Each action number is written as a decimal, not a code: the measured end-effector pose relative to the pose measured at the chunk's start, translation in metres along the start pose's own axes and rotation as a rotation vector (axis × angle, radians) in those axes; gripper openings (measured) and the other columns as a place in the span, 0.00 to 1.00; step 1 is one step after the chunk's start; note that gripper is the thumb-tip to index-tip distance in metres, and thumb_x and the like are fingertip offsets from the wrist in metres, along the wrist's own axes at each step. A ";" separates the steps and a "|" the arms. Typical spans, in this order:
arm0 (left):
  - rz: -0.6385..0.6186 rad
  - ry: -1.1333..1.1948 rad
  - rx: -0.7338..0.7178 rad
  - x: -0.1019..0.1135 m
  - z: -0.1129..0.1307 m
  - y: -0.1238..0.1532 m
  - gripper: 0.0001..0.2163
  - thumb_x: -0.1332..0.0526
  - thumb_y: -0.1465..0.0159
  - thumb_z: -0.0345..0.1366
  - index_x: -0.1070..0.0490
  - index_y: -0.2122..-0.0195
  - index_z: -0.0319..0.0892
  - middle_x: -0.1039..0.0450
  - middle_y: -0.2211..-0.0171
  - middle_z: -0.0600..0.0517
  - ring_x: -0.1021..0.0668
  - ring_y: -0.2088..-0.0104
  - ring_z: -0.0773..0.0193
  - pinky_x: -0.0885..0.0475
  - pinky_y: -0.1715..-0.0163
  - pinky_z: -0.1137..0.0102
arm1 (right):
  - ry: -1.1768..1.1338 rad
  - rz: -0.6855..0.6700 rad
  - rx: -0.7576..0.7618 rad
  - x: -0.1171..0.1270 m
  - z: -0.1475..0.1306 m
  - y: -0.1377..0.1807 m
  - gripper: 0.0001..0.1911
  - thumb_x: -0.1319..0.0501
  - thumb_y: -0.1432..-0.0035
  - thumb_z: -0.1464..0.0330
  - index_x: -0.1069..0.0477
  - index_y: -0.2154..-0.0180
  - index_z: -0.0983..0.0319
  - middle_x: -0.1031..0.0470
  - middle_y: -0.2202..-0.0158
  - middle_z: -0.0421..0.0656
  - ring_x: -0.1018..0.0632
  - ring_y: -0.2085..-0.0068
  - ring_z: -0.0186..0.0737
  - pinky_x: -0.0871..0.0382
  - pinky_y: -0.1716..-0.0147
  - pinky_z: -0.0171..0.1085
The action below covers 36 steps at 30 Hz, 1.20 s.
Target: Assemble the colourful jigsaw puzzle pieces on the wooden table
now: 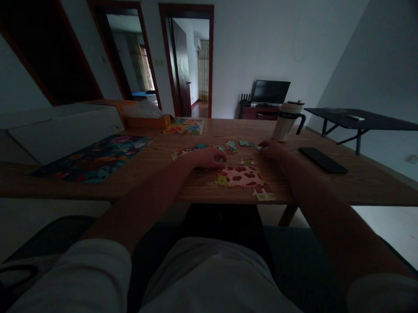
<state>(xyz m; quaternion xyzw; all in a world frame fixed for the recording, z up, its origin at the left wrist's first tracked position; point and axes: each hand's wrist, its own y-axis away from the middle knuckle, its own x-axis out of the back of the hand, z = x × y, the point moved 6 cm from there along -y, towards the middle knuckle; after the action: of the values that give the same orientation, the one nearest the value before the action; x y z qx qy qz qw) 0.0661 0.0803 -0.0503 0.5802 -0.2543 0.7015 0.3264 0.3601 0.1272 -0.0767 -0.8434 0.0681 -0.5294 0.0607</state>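
Far left on the wooden table (pixel 153 165), I see a dark finished puzzle board (pixel 94 157). My left hand (pixel 209 157) lies curled, palm down, on loose puzzle pieces (pixel 191 150); whether it pinches 1, I cannot tell. Just near of it sits the pink assembled patch (pixel 244 176). My right hand (pixel 273 150) touches a small piece (pixel 246 143), grip unclear. Right of that stand a mug (pixel 287 121) and a phone (pixel 322 160).

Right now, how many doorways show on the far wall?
2. The left doorway opens onto a lit room with curtains; the right doorway, beside it, has its dark door swung open. Others may lie out of view.
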 end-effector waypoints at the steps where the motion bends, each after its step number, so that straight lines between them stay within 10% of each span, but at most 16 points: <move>1: 0.003 -0.001 0.006 0.000 -0.002 0.000 0.22 0.39 0.34 0.50 0.24 0.42 0.46 0.24 0.43 0.46 0.23 0.46 0.55 0.33 0.43 0.66 | 0.021 -0.010 0.003 -0.002 0.000 0.000 0.19 0.35 0.40 0.69 0.20 0.47 0.59 0.20 0.47 0.53 0.20 0.46 0.56 0.28 0.43 0.47; 11: 0.125 -0.018 0.173 0.009 -0.032 -0.003 0.20 0.40 0.32 0.47 0.23 0.43 0.47 0.20 0.47 0.46 0.21 0.49 0.54 0.30 0.47 0.64 | 0.076 -0.002 -0.132 -0.004 0.013 -0.001 0.29 0.32 0.40 0.59 0.27 0.40 0.63 0.23 0.44 0.57 0.21 0.44 0.58 0.30 0.42 0.49; 36: 0.092 -0.031 0.307 0.012 -0.070 0.000 0.25 0.37 0.34 0.45 0.29 0.36 0.45 0.27 0.38 0.46 0.23 0.44 0.54 0.30 0.45 0.68 | -0.150 -0.051 -0.053 -0.003 -0.006 0.007 0.17 0.30 0.42 0.73 0.23 0.51 0.62 0.20 0.50 0.52 0.18 0.54 0.47 0.24 0.52 0.42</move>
<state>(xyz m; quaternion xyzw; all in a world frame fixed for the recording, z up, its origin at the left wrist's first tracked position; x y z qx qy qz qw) 0.0192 0.1336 -0.0523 0.6217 -0.1751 0.7375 0.1974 0.3526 0.1211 -0.0778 -0.8835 0.0558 -0.4641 0.0299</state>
